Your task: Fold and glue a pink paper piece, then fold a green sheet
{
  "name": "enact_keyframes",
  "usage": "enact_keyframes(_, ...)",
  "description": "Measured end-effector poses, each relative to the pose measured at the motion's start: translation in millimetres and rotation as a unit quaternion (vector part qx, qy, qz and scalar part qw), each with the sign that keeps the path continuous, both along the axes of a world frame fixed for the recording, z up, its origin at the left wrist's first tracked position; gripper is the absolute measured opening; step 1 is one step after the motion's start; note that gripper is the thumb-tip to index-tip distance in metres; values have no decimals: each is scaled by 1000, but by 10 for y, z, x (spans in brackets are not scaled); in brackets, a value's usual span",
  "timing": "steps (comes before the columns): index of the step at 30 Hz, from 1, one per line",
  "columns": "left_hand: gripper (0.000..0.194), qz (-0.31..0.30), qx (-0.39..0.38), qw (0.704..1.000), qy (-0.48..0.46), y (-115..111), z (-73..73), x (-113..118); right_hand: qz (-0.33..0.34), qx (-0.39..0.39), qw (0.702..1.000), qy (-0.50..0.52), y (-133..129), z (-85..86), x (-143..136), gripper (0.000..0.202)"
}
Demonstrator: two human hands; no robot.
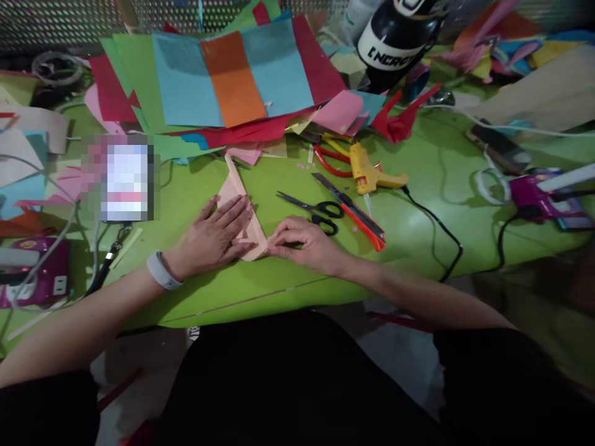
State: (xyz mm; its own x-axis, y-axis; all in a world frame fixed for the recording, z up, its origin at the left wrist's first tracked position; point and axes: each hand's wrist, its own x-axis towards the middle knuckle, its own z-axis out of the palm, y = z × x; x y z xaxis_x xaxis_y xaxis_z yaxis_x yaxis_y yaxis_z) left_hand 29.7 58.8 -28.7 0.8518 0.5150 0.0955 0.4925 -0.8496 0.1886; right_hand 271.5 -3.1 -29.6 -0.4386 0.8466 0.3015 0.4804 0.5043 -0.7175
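Note:
A piece of peach-coloured paper (255, 226), folded into a narrow triangle, lies on the green table (223, 297). My left hand (225, 226) rests flat over its left and middle part, fingers stretched out. At the paper's lower right corner, my right hand (302, 244) pinches the folded edge between thumb and fingers. Just beyond my right hand lie black-handled scissors (316, 207) and a red utility knife (356, 214) with its blade out. Part of the paper is hidden beneath my left hand.
A yellow glue gun (367, 170) with a black cord lies behind the knife, beside red-handled pliers (332, 161). Stacked coloured paper (186, 80) fills the back. A lit phone (127, 179) is at left, a black bottle (395, 43) at back right, and purple power strips (527, 195) at both sides.

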Motion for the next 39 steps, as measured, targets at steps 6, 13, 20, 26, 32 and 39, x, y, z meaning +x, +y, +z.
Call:
enact_keyframes(6,79,-9,11,1000,12,-3,0,-8,-64,-30,995,-71,-31,-6,-54,41)
enact_keyframes(13,83,-14,-1,1000,13,-1,42,-12,-127,-59,984,-110,5,13,-162,29)
enact_keyframes(20,78,-7,-5,1000,4,-19,52,-4,-157,18,978,-137,-22,-47,-215,28)
enact_keyframes(26,75,-6,-7,1000,6,-21,57,-1,-164,34,973,-159,-11,-53,-233,29)
enact_keyframes(32,80,-10,-13,1000,1,-7,46,-13,-161,20,972,-169,-3,-45,-239,31)
enact_keyframes(39,78,-5,-20,1000,9,-4,38,-15,-162,25,973,-161,-13,-54,-236,31)
